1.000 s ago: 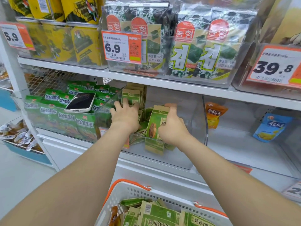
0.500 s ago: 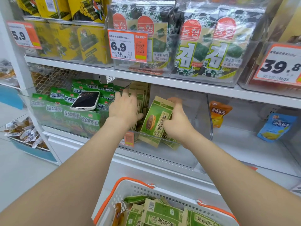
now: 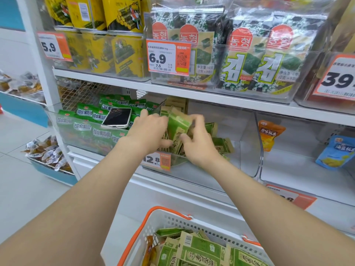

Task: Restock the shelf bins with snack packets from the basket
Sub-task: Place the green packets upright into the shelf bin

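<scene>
Tucking a green-and-tan packet [image 3: 178,129] into the middle bin [image 3: 230,169] looks to be the step in hand. The right hand [image 3: 198,144] pinches that packet upright, thumb on its near face and fingers [image 3: 196,119] curled over its top edge. The left hand [image 3: 149,129] lies against the standing packets [image 3: 173,104] on the bin's left side; its fingers are mostly hidden, so I cannot tell whether they grip the row or only steady it. A few loose packets [image 3: 221,146] lie flat further right, and the bin's right half looks thinly stocked. The basket [image 3: 167,214] below holds a good many matching basket packets [image 3: 201,250], so I judge this bin well short of full. The left bin [image 3: 63,135] already looks packed with green bags, a phone [image 3: 117,118] lying on top. The right bin [image 3: 307,181] holds only an orange pouch [image 3: 269,135] and a blue pouch [image 3: 340,152]; whether the basket carries stock for it I cannot tell. Headroom is tight, as the upper shelf [image 3: 192,95] runs just above the hands. The clear divider sits close by the left hand, and the front lip with its price tag [image 3: 160,160] lies under the wrists. The free room is to the right, inside the bin.
</scene>
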`<state>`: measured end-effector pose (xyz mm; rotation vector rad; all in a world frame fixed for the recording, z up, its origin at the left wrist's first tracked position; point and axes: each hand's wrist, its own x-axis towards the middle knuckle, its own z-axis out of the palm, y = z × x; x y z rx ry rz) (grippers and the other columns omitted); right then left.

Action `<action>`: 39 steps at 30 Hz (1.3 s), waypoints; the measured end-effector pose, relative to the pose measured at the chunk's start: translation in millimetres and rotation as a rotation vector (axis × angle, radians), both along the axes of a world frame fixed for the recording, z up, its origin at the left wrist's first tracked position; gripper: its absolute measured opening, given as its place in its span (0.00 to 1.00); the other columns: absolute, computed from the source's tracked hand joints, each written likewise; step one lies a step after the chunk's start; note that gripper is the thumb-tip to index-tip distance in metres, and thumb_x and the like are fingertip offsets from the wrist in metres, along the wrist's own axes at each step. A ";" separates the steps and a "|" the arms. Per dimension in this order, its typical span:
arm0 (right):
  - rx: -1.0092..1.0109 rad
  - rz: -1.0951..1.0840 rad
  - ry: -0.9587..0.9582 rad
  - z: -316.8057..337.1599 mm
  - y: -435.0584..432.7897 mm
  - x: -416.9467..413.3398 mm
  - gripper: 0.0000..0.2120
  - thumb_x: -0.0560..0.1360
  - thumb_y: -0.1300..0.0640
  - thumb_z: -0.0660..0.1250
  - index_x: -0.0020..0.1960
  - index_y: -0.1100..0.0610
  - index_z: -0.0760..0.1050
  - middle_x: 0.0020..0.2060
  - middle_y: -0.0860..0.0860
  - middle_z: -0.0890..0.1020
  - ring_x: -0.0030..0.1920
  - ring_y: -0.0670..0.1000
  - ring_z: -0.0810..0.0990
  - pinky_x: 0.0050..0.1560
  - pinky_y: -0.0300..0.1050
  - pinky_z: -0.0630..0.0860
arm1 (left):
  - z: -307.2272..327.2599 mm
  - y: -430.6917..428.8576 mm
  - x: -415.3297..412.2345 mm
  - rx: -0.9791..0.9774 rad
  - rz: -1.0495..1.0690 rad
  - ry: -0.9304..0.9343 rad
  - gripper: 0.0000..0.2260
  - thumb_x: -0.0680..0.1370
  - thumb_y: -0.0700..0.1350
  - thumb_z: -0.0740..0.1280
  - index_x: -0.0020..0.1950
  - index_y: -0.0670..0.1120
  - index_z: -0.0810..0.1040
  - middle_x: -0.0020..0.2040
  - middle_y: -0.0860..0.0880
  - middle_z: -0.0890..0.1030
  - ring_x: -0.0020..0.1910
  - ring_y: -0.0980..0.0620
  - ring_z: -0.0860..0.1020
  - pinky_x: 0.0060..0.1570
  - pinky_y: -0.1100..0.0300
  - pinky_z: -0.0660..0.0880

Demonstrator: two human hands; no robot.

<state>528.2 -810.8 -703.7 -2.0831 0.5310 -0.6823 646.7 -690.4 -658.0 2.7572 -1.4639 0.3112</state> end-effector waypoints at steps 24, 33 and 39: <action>-0.160 -0.102 1.059 10.9 -51.8 -13.2 0.46 0.61 0.40 0.84 0.70 0.57 0.67 0.64 0.55 0.77 0.59 0.58 0.78 0.57 0.51 0.80 | -9.6 -5.8 -9.9 -0.135 0.082 -0.025 0.18 0.79 0.59 0.69 0.61 0.51 0.70 0.62 0.46 0.76 0.63 0.37 0.73 0.63 0.39 0.68; 0.142 -0.231 0.597 15.8 -65.9 -6.1 0.16 0.71 0.66 0.76 0.55 0.54 0.80 0.49 0.55 0.83 0.46 0.56 0.84 0.49 0.51 0.85 | -12.2 -7.5 -5.4 -0.160 0.111 -0.079 0.15 0.77 0.61 0.68 0.56 0.51 0.81 0.56 0.49 0.81 0.61 0.39 0.74 0.62 0.43 0.66; 0.354 -0.371 0.136 2.9 -59.4 4.0 0.03 0.77 0.55 0.71 0.48 0.51 0.76 0.48 0.51 0.83 0.53 0.58 0.83 0.59 0.55 0.81 | -14.6 -8.0 -2.5 -0.200 0.066 -0.073 0.14 0.78 0.61 0.69 0.55 0.51 0.81 0.54 0.50 0.82 0.63 0.42 0.72 0.61 0.44 0.68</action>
